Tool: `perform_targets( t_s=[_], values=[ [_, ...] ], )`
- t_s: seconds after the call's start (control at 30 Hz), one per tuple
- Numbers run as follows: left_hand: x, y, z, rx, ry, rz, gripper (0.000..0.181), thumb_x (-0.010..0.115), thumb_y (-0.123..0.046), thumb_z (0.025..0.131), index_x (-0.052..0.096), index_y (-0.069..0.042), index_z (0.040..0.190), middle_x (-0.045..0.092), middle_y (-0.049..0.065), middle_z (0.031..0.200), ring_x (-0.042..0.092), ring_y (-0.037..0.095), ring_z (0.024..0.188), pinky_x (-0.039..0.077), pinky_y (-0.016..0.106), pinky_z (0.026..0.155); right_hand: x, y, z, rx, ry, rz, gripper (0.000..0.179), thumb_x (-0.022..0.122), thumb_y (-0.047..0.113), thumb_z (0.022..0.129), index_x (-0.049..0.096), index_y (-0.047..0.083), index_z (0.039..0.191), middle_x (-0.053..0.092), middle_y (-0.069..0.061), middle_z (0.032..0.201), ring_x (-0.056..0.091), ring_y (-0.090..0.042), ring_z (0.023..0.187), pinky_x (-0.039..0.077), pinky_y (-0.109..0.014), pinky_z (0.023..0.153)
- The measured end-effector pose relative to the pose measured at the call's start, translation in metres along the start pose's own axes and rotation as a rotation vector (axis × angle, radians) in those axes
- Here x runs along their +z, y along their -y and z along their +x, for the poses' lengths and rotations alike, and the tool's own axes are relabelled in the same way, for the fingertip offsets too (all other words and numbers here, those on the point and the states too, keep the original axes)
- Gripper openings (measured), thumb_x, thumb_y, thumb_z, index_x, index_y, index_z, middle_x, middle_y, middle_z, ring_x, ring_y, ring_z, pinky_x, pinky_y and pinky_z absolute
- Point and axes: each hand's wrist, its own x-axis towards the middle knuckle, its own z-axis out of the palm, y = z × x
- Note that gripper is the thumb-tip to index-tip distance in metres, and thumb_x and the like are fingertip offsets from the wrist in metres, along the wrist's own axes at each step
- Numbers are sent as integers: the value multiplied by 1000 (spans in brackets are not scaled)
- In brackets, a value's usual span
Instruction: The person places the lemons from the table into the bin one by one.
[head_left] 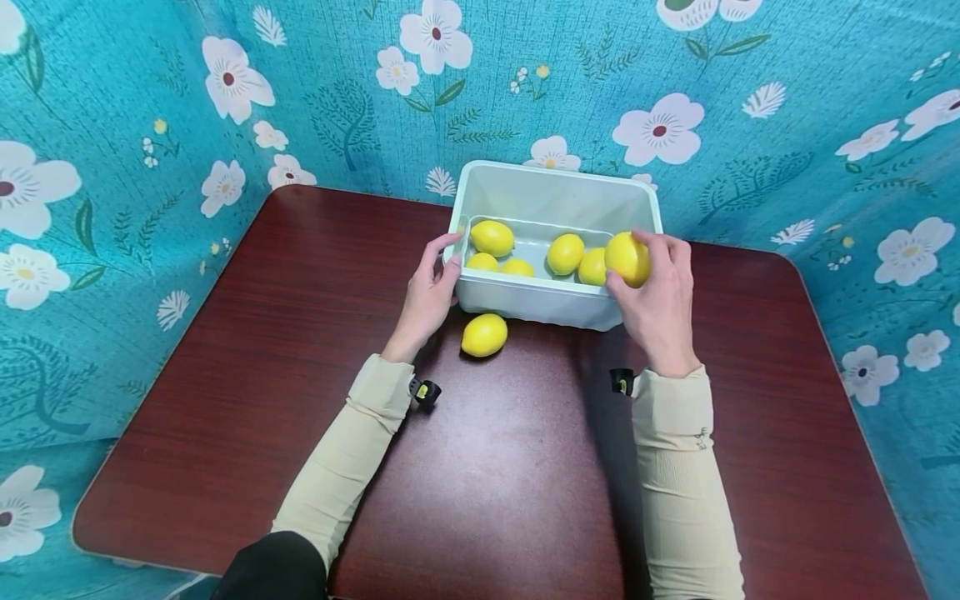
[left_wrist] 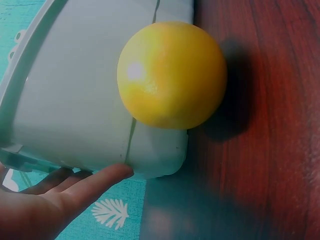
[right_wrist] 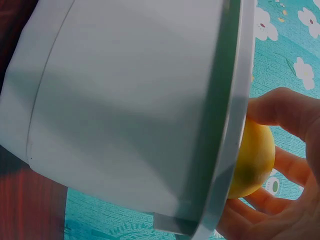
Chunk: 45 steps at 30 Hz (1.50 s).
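A pale grey-green plastic bin point(head_left: 540, 300) stands at the back of the table with several yellow lemons point(head_left: 492, 238) inside. My right hand point(head_left: 662, 304) holds a lemon point(head_left: 628, 259) between thumb and fingers at the bin's right front corner. In the right wrist view, this lemon point(right_wrist: 254, 159) shows beyond the rim, partly hidden by it. The left hand point(head_left: 431, 296) touches the bin's left side near the front corner; in the left wrist view its extended fingers point(left_wrist: 102, 181) lie along the wall. One more lemon point(head_left: 484, 335) rests on the table before the bin, close to the left hand.
The dark red-brown wooden table point(head_left: 480, 500) has rounded corners. A blue floral cloth point(head_left: 525, 92) hangs behind it and at both sides, close to the bin's back. Small black cameras point(head_left: 425, 392) are strapped at both wrists.
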Motion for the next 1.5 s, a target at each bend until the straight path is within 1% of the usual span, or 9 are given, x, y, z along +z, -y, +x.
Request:
perform_targets(
  t_s=[0.17,0.27,0.33,0.47,0.73,0.87,1.1,1.37,1.5],
  values=[
    [0,0,1,3,0,3,38,45,-37,100,42,-36,138,43,6,143,56,34,96,55,54,82,1,-1,0,1,3,-1,51,70,13,84,54,2,131,45,-21,131,44,-35,120,42,-52,101],
    [0,0,1,7,-2,9,38,45,-39,100,42,-37,138,44,5,142,55,35,90,55,53,81,1,-2,0,3,5,0,50,69,13,85,54,2,131,46,-21,132,45,-35,120,42,-52,101],
    [1,0,1,6,0,15,38,44,-39,100,42,-37,138,48,8,135,53,36,82,55,53,81,2,-3,0,4,6,0,49,69,12,85,54,1,130,46,-21,131,45,-35,120,42,-52,101],
    [1,1,2,4,2,24,38,44,-39,101,42,-39,138,50,8,131,49,31,75,56,50,79,3,-4,0,8,10,-5,48,69,12,85,55,1,130,46,-21,131,45,-35,120,42,-52,101],
    [1,2,1,-1,6,20,38,44,-39,101,41,-38,139,46,8,138,53,36,82,56,50,80,2,-1,-2,21,-10,-27,44,66,16,87,56,1,127,47,-19,132,42,-34,125,39,-51,102],
    [1,2,1,2,3,14,37,44,-38,101,42,-37,138,45,7,141,55,32,92,56,51,81,1,2,-4,22,-18,-45,43,64,20,89,57,2,127,48,-18,133,41,-33,125,40,-51,99],
    [1,2,1,1,4,14,37,44,-38,101,42,-38,138,46,7,140,55,33,89,56,51,81,1,4,-7,17,-24,-52,42,64,20,89,58,2,126,49,-18,132,42,-33,122,42,-52,94],
    [0,3,2,-3,6,7,37,45,-39,101,42,-38,138,41,9,148,56,29,102,55,53,82,-1,6,-9,11,-29,-53,42,65,21,89,58,3,127,49,-18,131,42,-33,121,42,-50,94],
    [0,3,2,-6,6,5,37,45,-39,101,42,-39,138,41,8,147,55,29,102,55,53,83,-1,8,-10,10,-29,-49,43,65,22,89,58,4,128,49,-18,129,42,-33,120,42,-49,90]
  ],
)
